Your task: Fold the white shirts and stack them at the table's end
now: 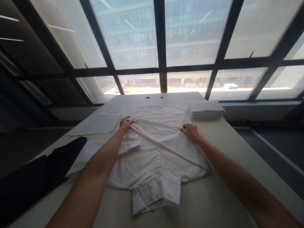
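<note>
A white button-up shirt (147, 161) lies spread on the table, its row of buttons running down the middle and a cuffed sleeve (156, 193) lying toward me. My left hand (125, 122) pinches the fabric at the left side, near the far part of the shirt. On the opposite side my right hand (190, 130) is closed on the shirt's edge. Between the two hands the cloth is drawn into a fold across the shirt's width. Beyond this fold, more of the white fabric lies flat and wrinkled.
A stack of folded white cloth (206, 110) sits at the far right of the white table (228, 139). Papers (97, 124) lie at the left. Dark fabric (45, 167) covers the near left edge. Large windows (161, 41) rise behind the table.
</note>
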Motion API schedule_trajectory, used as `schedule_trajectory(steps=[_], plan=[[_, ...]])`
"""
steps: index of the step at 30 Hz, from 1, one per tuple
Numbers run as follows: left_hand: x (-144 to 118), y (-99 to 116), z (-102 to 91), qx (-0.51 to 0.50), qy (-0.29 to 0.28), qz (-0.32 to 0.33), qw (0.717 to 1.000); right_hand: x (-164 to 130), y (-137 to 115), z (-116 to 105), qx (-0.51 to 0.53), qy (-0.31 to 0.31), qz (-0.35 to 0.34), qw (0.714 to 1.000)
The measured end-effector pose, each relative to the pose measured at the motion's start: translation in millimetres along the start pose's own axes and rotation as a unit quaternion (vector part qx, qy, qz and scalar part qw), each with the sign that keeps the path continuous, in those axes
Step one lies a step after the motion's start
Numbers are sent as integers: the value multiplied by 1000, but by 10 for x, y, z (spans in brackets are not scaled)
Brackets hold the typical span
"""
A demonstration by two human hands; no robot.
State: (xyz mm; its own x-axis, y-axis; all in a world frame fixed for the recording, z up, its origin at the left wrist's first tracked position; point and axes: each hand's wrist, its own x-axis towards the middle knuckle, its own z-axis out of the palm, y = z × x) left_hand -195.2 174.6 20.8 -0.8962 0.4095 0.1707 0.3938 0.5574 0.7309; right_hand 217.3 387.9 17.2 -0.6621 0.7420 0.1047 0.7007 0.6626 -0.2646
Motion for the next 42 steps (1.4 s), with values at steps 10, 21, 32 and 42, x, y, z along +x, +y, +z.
schedule_trajectory(steps=[10,21,32,42], plan=[[-660,457,639,331,-217,281,874,-537,-590,258,-19,5,-141,990],[-332,266,515,291,-173,194,921,-886,-440,192,-1,-60,-151,987],[-900,888,530,327,-156,245,900,-1201,-146,106,-18,-19,-107,994],[-2347,1274,1204,217,-296,475,800,-822,392,157,-50,-17,64,997]])
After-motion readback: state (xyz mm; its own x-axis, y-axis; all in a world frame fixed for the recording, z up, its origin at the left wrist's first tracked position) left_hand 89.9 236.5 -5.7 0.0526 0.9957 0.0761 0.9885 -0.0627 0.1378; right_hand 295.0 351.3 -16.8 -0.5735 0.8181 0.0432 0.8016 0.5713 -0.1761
